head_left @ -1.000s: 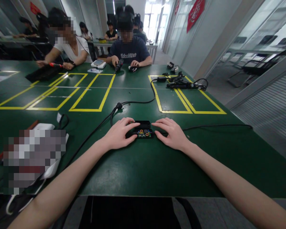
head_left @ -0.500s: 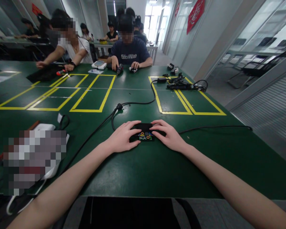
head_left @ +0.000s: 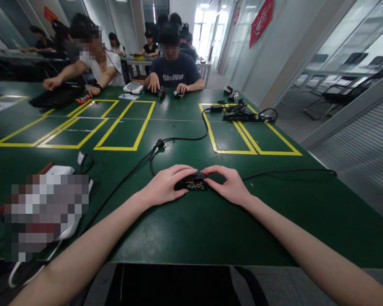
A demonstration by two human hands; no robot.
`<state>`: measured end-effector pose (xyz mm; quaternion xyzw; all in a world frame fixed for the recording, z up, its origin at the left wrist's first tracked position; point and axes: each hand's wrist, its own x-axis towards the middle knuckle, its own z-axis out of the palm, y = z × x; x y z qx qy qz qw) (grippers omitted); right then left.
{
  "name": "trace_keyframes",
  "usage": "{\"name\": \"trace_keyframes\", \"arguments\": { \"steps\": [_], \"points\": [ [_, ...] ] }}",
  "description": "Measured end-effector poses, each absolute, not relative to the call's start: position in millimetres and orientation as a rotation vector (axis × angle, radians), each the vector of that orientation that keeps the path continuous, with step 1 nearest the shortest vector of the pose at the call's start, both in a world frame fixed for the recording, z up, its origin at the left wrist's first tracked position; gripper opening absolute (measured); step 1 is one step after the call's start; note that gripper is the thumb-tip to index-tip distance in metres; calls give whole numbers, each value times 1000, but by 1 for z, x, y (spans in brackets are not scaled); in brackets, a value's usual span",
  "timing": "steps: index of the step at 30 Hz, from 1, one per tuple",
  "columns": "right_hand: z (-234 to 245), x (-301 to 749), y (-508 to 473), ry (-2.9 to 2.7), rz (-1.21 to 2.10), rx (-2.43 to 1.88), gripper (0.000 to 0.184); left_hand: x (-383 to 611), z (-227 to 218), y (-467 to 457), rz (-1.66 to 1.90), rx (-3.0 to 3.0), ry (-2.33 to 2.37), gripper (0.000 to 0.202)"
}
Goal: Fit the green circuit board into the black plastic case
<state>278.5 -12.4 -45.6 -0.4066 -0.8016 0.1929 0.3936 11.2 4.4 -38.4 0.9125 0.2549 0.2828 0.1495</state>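
Observation:
A small black adapter case lies on the green table right in front of me, with coloured parts showing on its near side. A black lid piece sits tilted over its top. My left hand grips the case's left end, thumb low and fingers curled over the lid. From the other side, my right hand pinches the right end. A black cable runs off from the case toward the far middle of the table.
Yellow tape rectangles mark the table beyond the case. A pile of black cables and adapters lies far right. White items and a blurred patch sit at my left. Two people work across the table with tools and small parts.
The black lid, lying open behind the case a second ago, has been folded forward onto it. Both my hands closed in from the case's ends onto it.

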Motion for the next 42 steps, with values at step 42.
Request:
{"name": "trace_keyframes", "arguments": {
  "steps": [42],
  "points": [
    [-44, 289, -17, -2286, 523, -863, 28, 11, -35, 4, 679, 2516, 852, 39]
  ]
}}
